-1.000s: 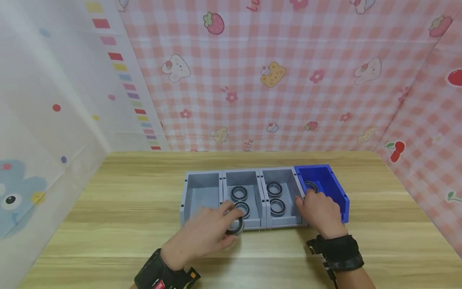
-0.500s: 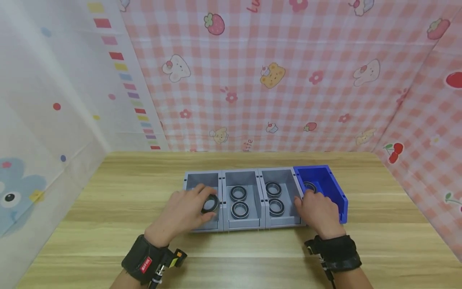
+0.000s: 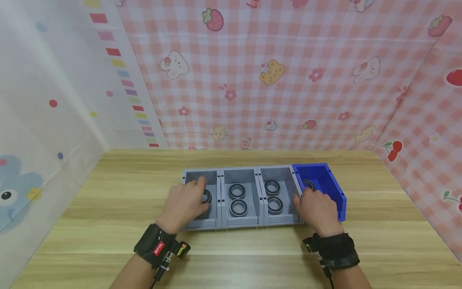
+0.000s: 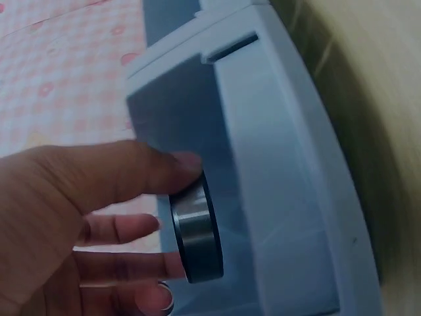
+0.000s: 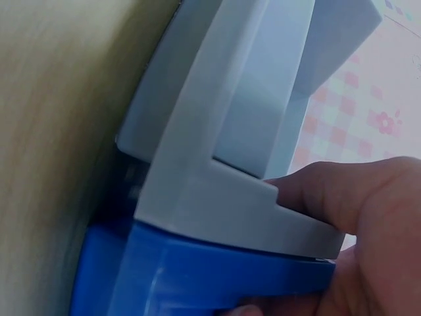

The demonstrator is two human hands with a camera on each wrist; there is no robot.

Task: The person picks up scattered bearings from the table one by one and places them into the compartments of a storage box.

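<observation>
My left hand (image 3: pixel 184 202) is inside the leftmost grey bin (image 3: pixel 185 176). There it pinches a black-and-silver ball bearing (image 3: pixel 207 196) between thumb and fingers. The left wrist view shows that bearing (image 4: pixel 197 234) on edge, close over the bin floor. At the right end of the row, my right hand (image 3: pixel 319 210) grips the adjoining side walls of a grey bin (image 5: pixel 237 210) and the blue bin (image 5: pixel 217 270). Its thumb is on the grey side, its fingers on the blue side. A bearing (image 3: pixel 309 184) lies in the blue bin, partly hidden by that hand.
Two bearings lie flat in the second grey bin (image 3: pixel 242 221), and two more in the third grey bin (image 3: pixel 283 218). The bins stand side by side on a wood-grain table (image 3: pixel 252 257). Behind the table hangs a pink checked cloth (image 3: pixel 231 80).
My left hand has carried the bearing leftward from the front of the second grey bin, then down into the leftmost one. My right hand has stayed at the bin walls.
</observation>
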